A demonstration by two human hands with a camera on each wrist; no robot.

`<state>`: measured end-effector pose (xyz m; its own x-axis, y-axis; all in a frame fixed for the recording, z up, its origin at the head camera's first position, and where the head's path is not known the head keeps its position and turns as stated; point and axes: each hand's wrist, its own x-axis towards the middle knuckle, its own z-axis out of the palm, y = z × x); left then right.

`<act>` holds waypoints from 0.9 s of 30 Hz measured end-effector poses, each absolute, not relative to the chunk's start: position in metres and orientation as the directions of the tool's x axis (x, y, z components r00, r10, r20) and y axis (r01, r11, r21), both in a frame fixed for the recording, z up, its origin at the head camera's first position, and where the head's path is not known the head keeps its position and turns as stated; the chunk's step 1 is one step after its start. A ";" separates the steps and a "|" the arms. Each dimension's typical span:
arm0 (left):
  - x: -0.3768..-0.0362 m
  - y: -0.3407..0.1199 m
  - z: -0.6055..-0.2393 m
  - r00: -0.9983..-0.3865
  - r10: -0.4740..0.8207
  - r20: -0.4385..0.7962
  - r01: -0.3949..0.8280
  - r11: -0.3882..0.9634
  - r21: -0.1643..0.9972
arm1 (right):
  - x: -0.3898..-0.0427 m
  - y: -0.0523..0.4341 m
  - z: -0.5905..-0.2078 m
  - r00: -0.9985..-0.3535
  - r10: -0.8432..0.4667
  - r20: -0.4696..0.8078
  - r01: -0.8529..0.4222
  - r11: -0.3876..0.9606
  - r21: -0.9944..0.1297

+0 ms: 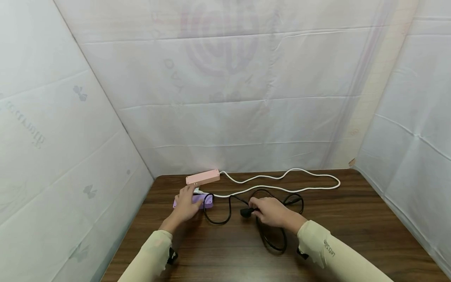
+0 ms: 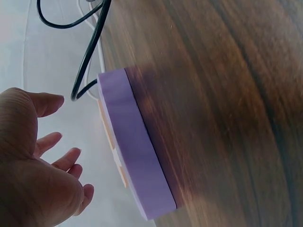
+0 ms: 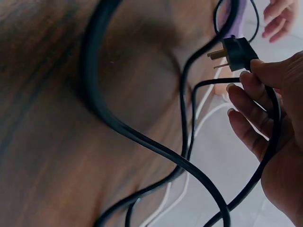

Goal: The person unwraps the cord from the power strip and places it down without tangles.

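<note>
A purple power strip (image 1: 209,201) lies at the left of the table, its long side seen close up in the left wrist view. My left hand (image 1: 186,203) hovers over it with loosely bent fingers, apart from the strip in the left wrist view. A black cable (image 2: 93,47) runs out of the strip's end. Right of it, my right hand (image 1: 269,211) pinches a black plug (image 3: 239,53) between thumb and fingers, with brass prongs (image 3: 217,55) pointing toward the table. The plug's cord (image 3: 272,151) passes under the thumb and along the palm.
Behind sits a pink power strip (image 1: 202,178) whose white cable (image 1: 299,169) loops far to the right. A white plug (image 1: 198,191) shows beside my left fingers. Loops of black cable (image 1: 276,248) spread about my right hand. White sheeting (image 1: 229,129) walls the table's back and sides.
</note>
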<state>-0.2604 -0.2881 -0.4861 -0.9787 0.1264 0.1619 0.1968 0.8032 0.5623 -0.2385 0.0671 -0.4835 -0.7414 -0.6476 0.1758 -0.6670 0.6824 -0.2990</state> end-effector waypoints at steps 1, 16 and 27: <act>-0.260 -0.287 -0.486 -0.979 0.127 0.161 0.197 0.799 0.569 | -0.238 0.067 -0.485 -0.744 -0.647 0.169 -0.663 0.684 -0.303; -0.248 -0.249 -0.485 -0.953 0.181 0.242 0.298 0.703 0.646 | -0.241 0.080 -0.489 -0.776 -0.602 0.188 -0.626 0.700 -0.342; -0.227 -0.192 -0.487 -0.859 0.461 0.224 0.491 0.616 0.616 | -0.263 0.133 -0.473 -0.890 -0.359 0.280 -0.454 0.750 -0.481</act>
